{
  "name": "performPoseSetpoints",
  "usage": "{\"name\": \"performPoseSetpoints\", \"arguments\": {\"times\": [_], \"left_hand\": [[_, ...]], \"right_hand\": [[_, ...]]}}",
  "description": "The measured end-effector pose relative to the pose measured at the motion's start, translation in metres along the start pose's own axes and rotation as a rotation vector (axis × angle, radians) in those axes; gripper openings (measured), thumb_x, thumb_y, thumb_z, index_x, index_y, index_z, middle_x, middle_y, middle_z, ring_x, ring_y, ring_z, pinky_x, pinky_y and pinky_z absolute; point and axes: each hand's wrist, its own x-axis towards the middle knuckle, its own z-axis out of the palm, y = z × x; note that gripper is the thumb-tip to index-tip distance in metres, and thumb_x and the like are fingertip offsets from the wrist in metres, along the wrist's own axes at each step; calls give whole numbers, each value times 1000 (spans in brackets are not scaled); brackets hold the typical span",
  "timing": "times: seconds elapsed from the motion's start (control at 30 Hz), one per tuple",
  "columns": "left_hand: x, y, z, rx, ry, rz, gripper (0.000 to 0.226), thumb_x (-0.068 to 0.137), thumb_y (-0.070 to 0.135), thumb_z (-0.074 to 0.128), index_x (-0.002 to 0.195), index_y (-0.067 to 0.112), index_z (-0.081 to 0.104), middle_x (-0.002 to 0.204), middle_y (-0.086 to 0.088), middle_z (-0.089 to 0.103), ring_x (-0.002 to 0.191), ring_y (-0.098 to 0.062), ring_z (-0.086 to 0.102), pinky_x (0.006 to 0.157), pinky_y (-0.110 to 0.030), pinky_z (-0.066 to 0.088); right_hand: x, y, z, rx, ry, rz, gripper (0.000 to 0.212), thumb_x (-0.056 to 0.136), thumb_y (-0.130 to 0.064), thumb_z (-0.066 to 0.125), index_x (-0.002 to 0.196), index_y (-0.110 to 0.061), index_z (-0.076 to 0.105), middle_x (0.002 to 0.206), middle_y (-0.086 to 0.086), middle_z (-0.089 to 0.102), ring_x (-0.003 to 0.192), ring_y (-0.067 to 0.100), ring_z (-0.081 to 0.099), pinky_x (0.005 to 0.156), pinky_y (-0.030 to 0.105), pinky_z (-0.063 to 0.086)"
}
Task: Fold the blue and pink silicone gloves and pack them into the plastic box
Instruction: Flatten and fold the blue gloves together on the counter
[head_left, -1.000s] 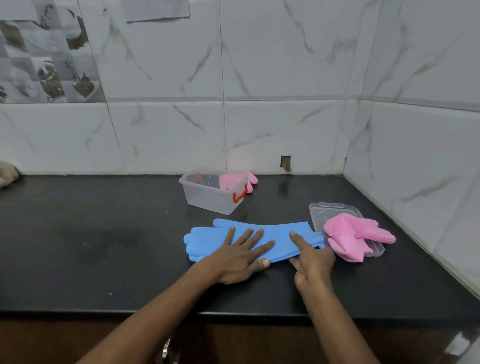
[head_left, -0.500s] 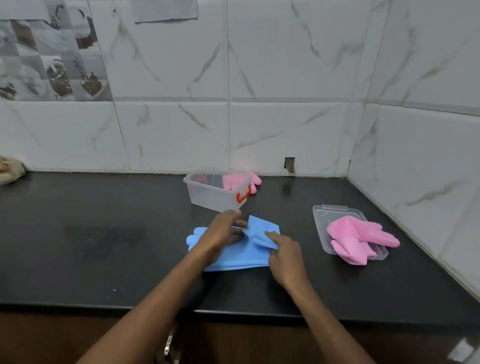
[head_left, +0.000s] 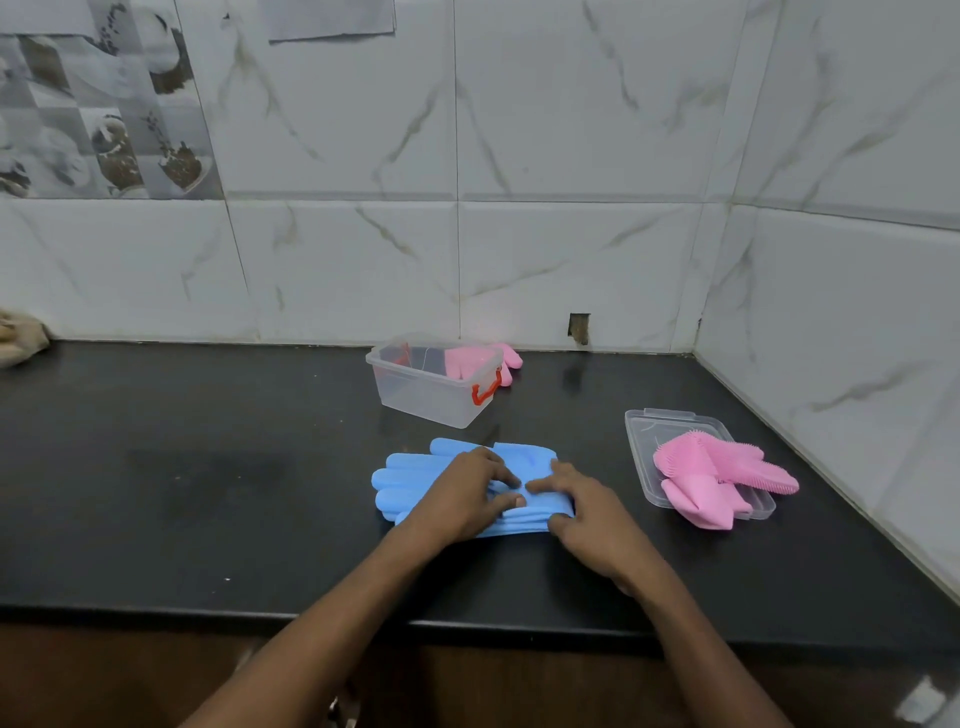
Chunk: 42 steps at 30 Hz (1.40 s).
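Note:
The blue gloves (head_left: 415, 480) lie folded in half on the black counter, fingers pointing left. My left hand (head_left: 465, 496) presses down on the folded part, and my right hand (head_left: 589, 514) rests flat on its right end, thumb at the front edge. The clear plastic box (head_left: 431, 400) with a red latch stands open just behind them. A pink glove (head_left: 480, 361) shows at the box's far right side; I cannot tell whether it is inside or behind. Another pink glove (head_left: 719, 480) lies folded on the clear lid (head_left: 641, 434) to the right.
The tiled wall runs along the back and turns a corner at the right, close to the lid. A beige cloth (head_left: 21, 338) sits at the far left by the wall. The counter's front edge (head_left: 208, 610) is right below my forearms.
The blue gloves lay stretched out a second ago. My hands lifted the right end and folded it over to the left, and now both press on the fold.

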Motion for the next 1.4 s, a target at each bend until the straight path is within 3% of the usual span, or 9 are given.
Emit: {"name": "performPoseSetpoints", "arguments": {"times": [0.13, 0.27, 0.53, 0.7, 0.83, 1.0, 1.17, 1.3, 1.4], "left_hand": [[-3, -1, 3, 18, -19, 18, 44, 84, 46, 69, 122, 24, 65, 136, 3, 52, 126, -14, 47, 107, -32, 39], [-2, 4, 4, 99, -56, 5, 48, 85, 46, 69, 124, 21, 58, 136, 2, 50, 123, -16, 47, 104, -31, 41], [1, 5, -17, -156, -76, -116, 33, 91, 0, 44, 106, 10, 71, 112, -5, 70, 101, -16, 62, 89, -28, 48], [-2, -5, -30, -254, -141, -172, 26, 82, 9, 38, 77, 14, 63, 87, -1, 62, 79, -15, 50, 81, -39, 44], [-2, -16, -32, -409, -168, -201, 34, 89, 8, 40, 89, 18, 73, 104, 0, 71, 103, -18, 62, 102, -41, 45], [3, -23, -35, -627, -168, -217, 46, 86, -15, 38, 95, 8, 77, 113, -10, 73, 115, -23, 63, 107, -34, 46], [0, -43, -36, -1043, 83, -315, 23, 99, 8, 47, 102, 2, 69, 110, -24, 68, 95, -24, 68, 91, -35, 55], [2, -61, -44, -1456, 65, -478, 77, 94, 61, 40, 116, -10, 56, 117, -33, 63, 107, -41, 65, 95, -47, 52], [0, -66, -50, -1590, -14, -491, 95, 83, 73, 49, 119, -14, 54, 120, -32, 63, 109, -41, 65, 94, -48, 54]], "right_hand": [[3, 2, -6, -25, 301, 265, 19, 87, -25, 56, 94, -9, 64, 100, 10, 69, 91, 28, 62, 77, 30, 47], [6, -11, 4, -252, 205, 387, 42, 84, -54, 58, 82, -15, 42, 89, 4, 55, 95, 33, 61, 66, 31, 37], [13, -43, 24, 499, 285, 346, 46, 67, -34, 80, 96, -12, 51, 91, 3, 63, 82, 20, 62, 66, 37, 53], [15, -75, 62, 623, 559, 359, 53, 70, -28, 79, 104, -20, 39, 91, 1, 63, 81, 21, 62, 68, 34, 52], [21, -82, 76, 725, 653, 495, 69, 68, -31, 82, 120, -12, 40, 99, 3, 60, 87, 26, 64, 78, 39, 56], [24, -75, 73, 780, 724, 498, 41, 76, 3, 58, 116, -5, 62, 112, 10, 69, 99, 29, 66, 87, 42, 56], [12, -68, 76, 668, 603, 315, 54, 84, 6, 46, 134, -12, 55, 130, 7, 61, 114, 23, 60, 98, 42, 52], [4, -62, 75, 347, 415, 5, 60, 86, 13, 41, 138, -16, 53, 138, 6, 57, 120, 15, 55, 101, 14, 41], [6, -63, 79, 52, 187, -139, 69, 88, 18, 34, 145, -20, 42, 158, 6, 29, 147, 19, 23, 119, 26, 19]]}}
